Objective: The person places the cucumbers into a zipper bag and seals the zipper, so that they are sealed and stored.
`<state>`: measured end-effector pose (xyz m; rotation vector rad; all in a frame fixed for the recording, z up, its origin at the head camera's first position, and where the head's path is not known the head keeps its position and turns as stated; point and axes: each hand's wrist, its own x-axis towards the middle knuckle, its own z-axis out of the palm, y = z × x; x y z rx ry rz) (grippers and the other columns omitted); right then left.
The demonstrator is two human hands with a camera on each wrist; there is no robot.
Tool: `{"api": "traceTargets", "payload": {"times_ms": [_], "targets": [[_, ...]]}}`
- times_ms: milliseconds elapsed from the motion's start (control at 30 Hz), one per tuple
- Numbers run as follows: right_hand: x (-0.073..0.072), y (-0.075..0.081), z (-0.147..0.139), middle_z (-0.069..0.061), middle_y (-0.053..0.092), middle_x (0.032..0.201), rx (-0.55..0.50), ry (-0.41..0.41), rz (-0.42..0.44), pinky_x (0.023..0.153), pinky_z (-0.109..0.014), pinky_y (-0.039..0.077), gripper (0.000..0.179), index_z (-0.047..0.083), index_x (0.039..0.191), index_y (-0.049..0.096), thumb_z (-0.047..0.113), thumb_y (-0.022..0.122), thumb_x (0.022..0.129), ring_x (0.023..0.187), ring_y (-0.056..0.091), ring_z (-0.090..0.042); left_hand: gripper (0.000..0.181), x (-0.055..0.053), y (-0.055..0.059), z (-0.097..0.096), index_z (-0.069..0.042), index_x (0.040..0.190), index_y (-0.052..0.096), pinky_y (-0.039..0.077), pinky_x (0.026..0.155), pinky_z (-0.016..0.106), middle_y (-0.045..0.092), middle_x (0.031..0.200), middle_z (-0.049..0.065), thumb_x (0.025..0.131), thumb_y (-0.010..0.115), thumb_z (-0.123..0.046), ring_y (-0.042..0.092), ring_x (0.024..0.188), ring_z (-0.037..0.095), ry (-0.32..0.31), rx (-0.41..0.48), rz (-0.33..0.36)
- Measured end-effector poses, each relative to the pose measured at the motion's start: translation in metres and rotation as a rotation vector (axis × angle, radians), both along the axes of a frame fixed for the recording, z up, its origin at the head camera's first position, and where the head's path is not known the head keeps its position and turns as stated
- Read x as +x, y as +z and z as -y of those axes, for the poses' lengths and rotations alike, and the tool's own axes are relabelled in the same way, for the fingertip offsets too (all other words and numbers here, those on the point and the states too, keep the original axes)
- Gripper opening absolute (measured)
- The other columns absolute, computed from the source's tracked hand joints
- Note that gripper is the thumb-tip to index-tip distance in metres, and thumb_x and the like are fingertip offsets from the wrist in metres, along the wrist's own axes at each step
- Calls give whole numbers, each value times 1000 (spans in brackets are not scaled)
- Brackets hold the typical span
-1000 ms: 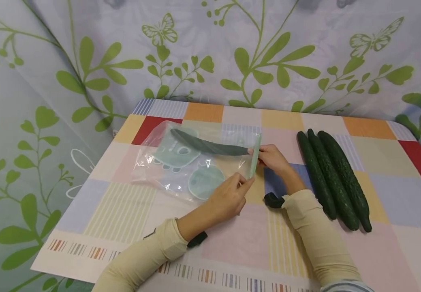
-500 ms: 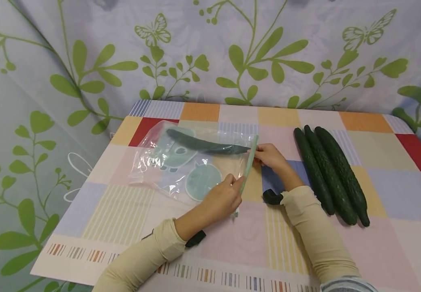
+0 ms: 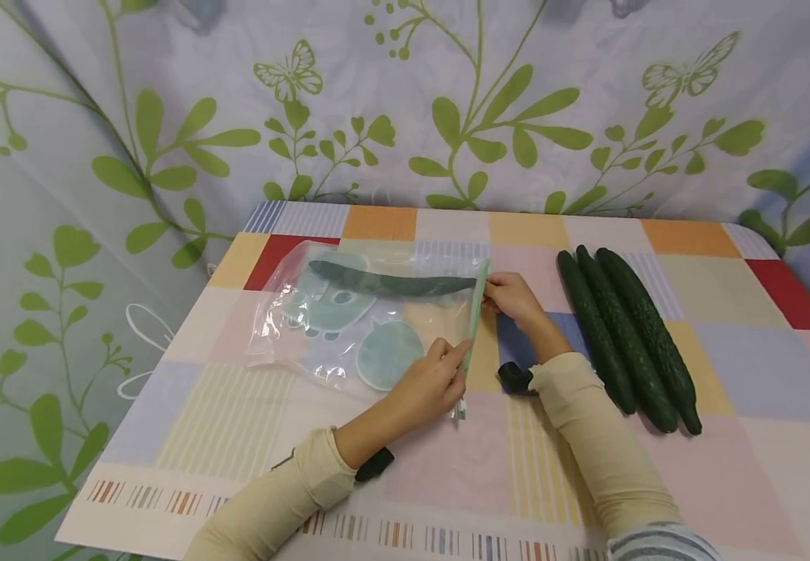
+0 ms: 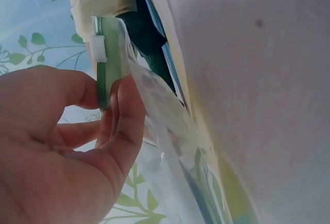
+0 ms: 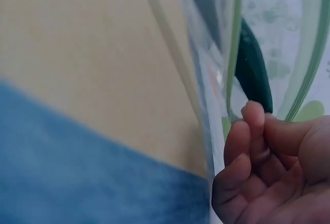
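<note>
A clear slider zip bag [image 3: 292, 343] with pale green cartoon prints lies flat on the left half of the table. Inside it, a dark green cucumber [image 3: 397, 284] stretches along the far side. My left hand [image 3: 429, 382] pinches the bag's green zip edge near its close end; the white slider [image 4: 98, 49] shows just above the thumb in the left wrist view. At the far part of the bag's mouth is my right hand [image 3: 517, 300], its thumb and fingertips pinching the cucumber's tip [image 5: 258, 80] between the parted green zip strips.
Several more cucumbers [image 3: 629, 343] lie side by side to the right of my right forearm. A patchwork-patterned cloth [image 3: 762, 374] covers the table. Behind it hangs a leaf-print curtain [image 3: 376, 93]. Dark straps [image 3: 514, 379] sit at both wrists.
The cucumber has gone slightly further left into the bag. My left hand has shifted a little left and down along the zip edge, and the right hand stays at the mouth.
</note>
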<state>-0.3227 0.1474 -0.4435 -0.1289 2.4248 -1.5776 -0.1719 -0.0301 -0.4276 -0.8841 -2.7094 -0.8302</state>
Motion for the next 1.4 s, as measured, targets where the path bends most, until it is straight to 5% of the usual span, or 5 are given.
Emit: {"api": "traceTargets", "payload": {"times_ms": [400, 633, 833, 1067, 1400], "targets": [[1, 9, 0, -7, 62, 65, 319, 33, -100, 52, -22, 38, 25, -2, 83, 67, 16, 51, 90, 58, 52, -14, 44, 1, -2, -7, 4, 129, 46, 36, 48, 12, 47, 92, 8, 86, 51, -3, 44, 57, 5, 12, 90, 105], [28, 13, -23, -17, 66, 101, 366, 66, -122, 72, -36, 50, 30, 1, 110, 63, 23, 52, 92, 83, 64, -28, 44, 1, 1, -8, 5, 130, 44, 39, 50, 11, 48, 96, 10, 87, 48, -2, 57, 68, 11, 13, 116, 136], [57, 26, -51, -22, 57, 119, 452, 94, -142, 86, -48, 45, 41, 1, 123, 54, 28, 49, 93, 107, 54, -37, 43, -2, 8, -6, 5, 130, 44, 39, 49, 12, 47, 95, 10, 87, 48, -2, 56, 68, 11, 15, 110, 125], [93, 41, -76, -26, 49, 124, 521, 28, -160, 88, -52, 42, 49, -2, 130, 45, 28, 52, 92, 111, 48, -40, 43, -3, 13, -3, 5, 129, 46, 39, 48, 13, 47, 94, 11, 87, 48, -3, 52, 64, 9, 38, 117, 110], [139, 41, -99, -38, 27, 128, 848, -110, -148, 81, -58, 38, 63, -10, 135, 31, 24, 56, 88, 114, 26, -53, 45, 1, 9, -5, 6, 129, 45, 40, 50, 14, 48, 95, 11, 86, 49, -2, 51, 66, 9, 32, 127, 119]]}}
